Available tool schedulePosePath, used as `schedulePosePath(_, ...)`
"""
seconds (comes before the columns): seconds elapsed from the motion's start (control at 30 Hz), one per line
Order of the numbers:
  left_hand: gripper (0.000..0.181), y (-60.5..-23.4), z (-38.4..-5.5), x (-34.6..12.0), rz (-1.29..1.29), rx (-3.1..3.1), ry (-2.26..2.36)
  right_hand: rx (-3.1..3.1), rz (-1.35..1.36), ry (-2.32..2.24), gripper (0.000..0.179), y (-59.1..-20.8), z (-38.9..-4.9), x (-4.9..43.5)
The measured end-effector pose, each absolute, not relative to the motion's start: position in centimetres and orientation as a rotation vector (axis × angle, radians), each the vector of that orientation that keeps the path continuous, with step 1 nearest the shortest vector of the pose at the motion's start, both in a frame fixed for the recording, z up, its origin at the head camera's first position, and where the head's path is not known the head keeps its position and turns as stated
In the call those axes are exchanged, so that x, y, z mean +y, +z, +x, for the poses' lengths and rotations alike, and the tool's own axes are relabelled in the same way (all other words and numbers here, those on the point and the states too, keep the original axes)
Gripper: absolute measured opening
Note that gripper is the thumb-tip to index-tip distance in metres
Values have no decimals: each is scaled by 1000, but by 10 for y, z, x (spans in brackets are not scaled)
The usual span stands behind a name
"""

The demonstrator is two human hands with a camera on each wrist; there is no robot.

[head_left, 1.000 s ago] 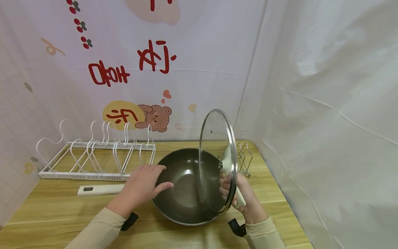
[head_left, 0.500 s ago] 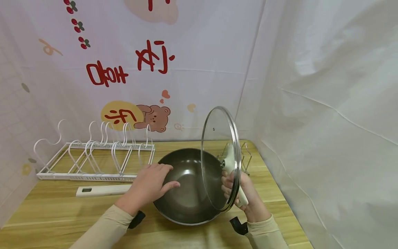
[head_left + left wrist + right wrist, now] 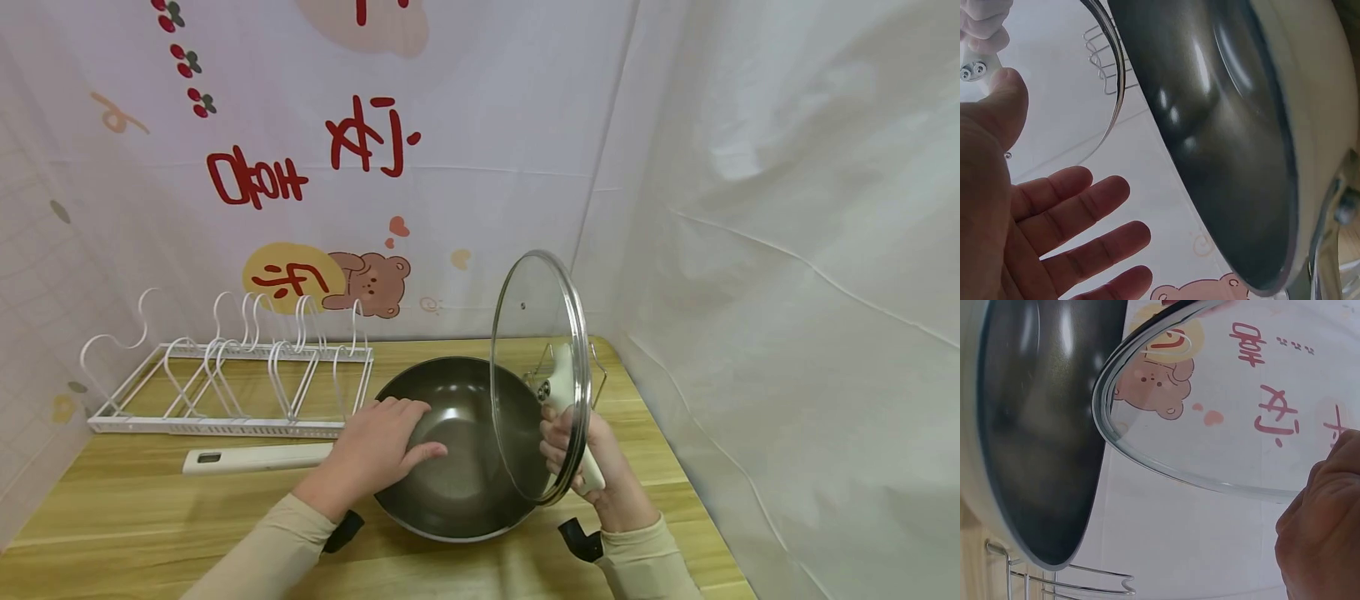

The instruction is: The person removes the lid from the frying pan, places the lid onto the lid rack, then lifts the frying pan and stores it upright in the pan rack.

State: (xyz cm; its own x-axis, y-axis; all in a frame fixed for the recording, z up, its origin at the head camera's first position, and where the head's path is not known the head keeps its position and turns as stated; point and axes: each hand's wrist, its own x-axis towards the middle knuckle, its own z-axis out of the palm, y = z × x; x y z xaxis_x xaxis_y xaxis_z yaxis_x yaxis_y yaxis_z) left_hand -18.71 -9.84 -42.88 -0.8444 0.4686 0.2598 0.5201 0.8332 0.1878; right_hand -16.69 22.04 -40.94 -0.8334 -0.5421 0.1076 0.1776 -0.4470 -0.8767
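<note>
My right hand (image 3: pixel 581 446) grips the cream handle (image 3: pixel 561 377) of a glass pot lid (image 3: pixel 525 333) with a metal rim, held nearly upright above the right side of the wok. The dark-lined wok (image 3: pixel 450 492) rests on the table, cream outside, its long handle (image 3: pixel 255 458) pointing left. Over the wok's left edge, my left hand (image 3: pixel 378 446) hovers with fingers and thumb spread, holding nothing. In the left wrist view that hand (image 3: pixel 1054 231) is seen beside the wok interior (image 3: pixel 1210 137), apart from it. The right wrist view shows the lid's rim (image 3: pixel 1166 475) and my curled fingers.
A white wire rack (image 3: pixel 247 429) with upright loops stands on the wooden table (image 3: pixel 135 517) at the back left. Behind the lid, a small metal wire rack (image 3: pixel 598 375) sits at the back right. Printed curtains (image 3: pixel 487 125) enclose the back and sides.
My left hand has moved right, farther over the wok's left edge. The lid in my right hand has shifted slightly right and up. The wok has stayed in place.
</note>
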Motion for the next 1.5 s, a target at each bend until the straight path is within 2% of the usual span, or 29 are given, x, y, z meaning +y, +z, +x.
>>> schedulePosePath(0.27,62,-432,-189,-88,-800,-2799,-372,1261,-555,-2322,28,-407,-168,227)
schedulePosePath(0.5,62,-432,-193,-80,-828,-2806,-382,1179,-617,-2333,11,-404,-171,234)
schedulePosePath(0.6,61,-430,-197,-76,-852,-2801,-384,1186,-618,-2333,8,-402,-171,238)
schedulePosePath(0.73,63,-427,-202,-69,-886,-2787,-371,1187,-617,-2345,15,-398,-171,242)
schedulePosePath(0.93,68,-420,-211,-60,-884,-2781,-352,1153,-601,-2361,9,-393,-172,248)
schedulePosePath(1.17,67,-410,-220,-47,-907,-2804,-323,1098,-680,-2367,36,-386,-172,253)
schedulePosePath(1.5,70,-396,-243,-21,-944,-2888,-245,1220,-589,-2380,36,-380,-173,260)
